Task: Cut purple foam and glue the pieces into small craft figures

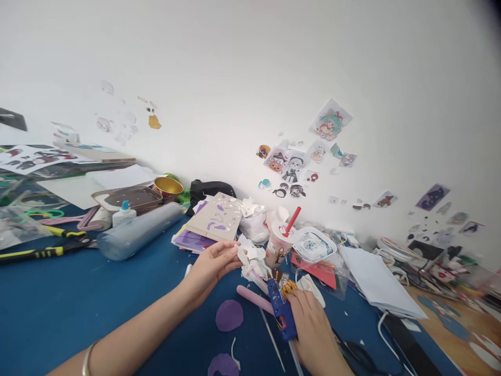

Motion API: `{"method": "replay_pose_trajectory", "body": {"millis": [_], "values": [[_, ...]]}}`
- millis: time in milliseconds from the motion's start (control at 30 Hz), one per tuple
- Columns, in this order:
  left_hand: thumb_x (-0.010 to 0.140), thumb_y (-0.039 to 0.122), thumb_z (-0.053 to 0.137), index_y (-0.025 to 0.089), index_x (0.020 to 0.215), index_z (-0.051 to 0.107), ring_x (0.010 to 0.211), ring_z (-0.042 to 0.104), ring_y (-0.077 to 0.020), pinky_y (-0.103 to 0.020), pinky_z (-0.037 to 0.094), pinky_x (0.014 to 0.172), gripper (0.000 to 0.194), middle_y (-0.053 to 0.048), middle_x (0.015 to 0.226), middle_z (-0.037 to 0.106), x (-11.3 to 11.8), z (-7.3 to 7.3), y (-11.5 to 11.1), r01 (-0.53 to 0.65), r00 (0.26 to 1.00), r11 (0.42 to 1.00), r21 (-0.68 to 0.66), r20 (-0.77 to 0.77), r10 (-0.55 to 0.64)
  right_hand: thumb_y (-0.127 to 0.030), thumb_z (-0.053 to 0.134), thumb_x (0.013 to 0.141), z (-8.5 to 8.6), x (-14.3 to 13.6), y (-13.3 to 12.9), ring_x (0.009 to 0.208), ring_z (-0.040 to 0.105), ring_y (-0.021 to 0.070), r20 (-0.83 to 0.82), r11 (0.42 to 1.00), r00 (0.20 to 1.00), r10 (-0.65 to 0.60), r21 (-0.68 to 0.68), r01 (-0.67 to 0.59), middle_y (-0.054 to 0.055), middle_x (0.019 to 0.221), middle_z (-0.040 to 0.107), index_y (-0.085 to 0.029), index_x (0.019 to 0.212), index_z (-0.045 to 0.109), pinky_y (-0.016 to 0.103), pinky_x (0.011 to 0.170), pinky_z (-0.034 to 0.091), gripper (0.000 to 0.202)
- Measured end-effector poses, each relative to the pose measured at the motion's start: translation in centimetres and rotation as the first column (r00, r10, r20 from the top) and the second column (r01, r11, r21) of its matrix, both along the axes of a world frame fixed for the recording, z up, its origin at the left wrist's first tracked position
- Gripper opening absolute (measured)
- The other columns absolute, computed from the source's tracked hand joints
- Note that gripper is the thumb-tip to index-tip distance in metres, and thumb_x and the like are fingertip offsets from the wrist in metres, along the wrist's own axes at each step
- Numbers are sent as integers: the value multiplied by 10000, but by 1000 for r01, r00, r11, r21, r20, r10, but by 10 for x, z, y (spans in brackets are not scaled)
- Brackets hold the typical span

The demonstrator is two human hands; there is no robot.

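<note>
A slim, pale bangle [86,360] circles the left forearm [146,321].

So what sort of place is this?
Most likely a craft workspace: there's what looks like a blue glue gun, a flat purple round piece, and a blue-capped white bottle.

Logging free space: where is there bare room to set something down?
Largest patch: blue tabletop between the left forearm and the pliers; a smaller one between that forearm and the purple circle. Crowded: around the glue gun, cup and paper scraps.
</note>
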State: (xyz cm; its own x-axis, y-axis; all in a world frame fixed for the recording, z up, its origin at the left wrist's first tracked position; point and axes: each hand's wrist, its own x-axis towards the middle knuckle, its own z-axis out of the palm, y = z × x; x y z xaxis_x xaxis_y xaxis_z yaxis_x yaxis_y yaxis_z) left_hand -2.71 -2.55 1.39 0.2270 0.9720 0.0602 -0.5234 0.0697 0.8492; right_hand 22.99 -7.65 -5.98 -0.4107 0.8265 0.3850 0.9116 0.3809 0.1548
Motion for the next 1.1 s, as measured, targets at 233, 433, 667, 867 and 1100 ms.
{"method": "replay_pose_trajectory", "body": {"millis": [233, 433, 667, 867, 1100], "values": [[707, 262, 708, 154, 864, 614, 741, 651, -111, -193, 518, 746, 213, -32, 802, 705, -2, 0, 3, -32, 999, 999, 7, -30, 32, -1, 428, 593, 44, 9, -5, 1244, 337, 264, -107, 933, 993, 50, -349, -85, 92, 1348, 409, -172, 1303, 385, 437, 1002, 331, 732], [675, 320, 723, 144, 777, 607, 702, 654, -129, -230, 522, 733, 234, -27, 703, 691, 0, -2, 2, -57, 994, 998, -27, -96, 54, -114, 439, 810, 77, -30, 12, 886, 519, 213, -361, 962, 891, 274, 101, -255, 69, 940, 616, -196, 911, 575, 373, 775, 429, 188], [691, 346, 707, 134, 760, 580, 731, 669, -158, -242, 518, 711, 257, -73, 731, 705, 5, -4, -3, -11, 992, 998, -59, -124, 3, -218, 583, 791, 66, -89, 37, 783, 510, 189, -514, 927, 776, 365, 282, -249, 18, 774, 631, -199, 773, 587, 343, 762, 389, 26], [713, 307, 699, 142, 766, 587, 749, 670, -143, -217, 520, 740, 206, -51, 718, 701, -4, 3, 2, -90, 995, 995, -46, -36, 88, -235, 433, 863, 70, -30, 57, 626, 457, 178, -504, 958, 860, 75, 276, 79, 22, 576, 532, -196, 570, 503, 286, 575, 319, 304], [707, 328, 699, 134, 715, 585, 749, 674, -156, -226, 528, 721, 226, -62, 737, 697, -4, -1, 3, -91, 995, 992, -83, -53, 87, -264, 465, 858, 78, -3, 49, 718, 467, 198, -448, 897, 887, 108, 430, 108, 51, 722, 571, -193, 732, 528, 303, 625, 358, 158]]}}
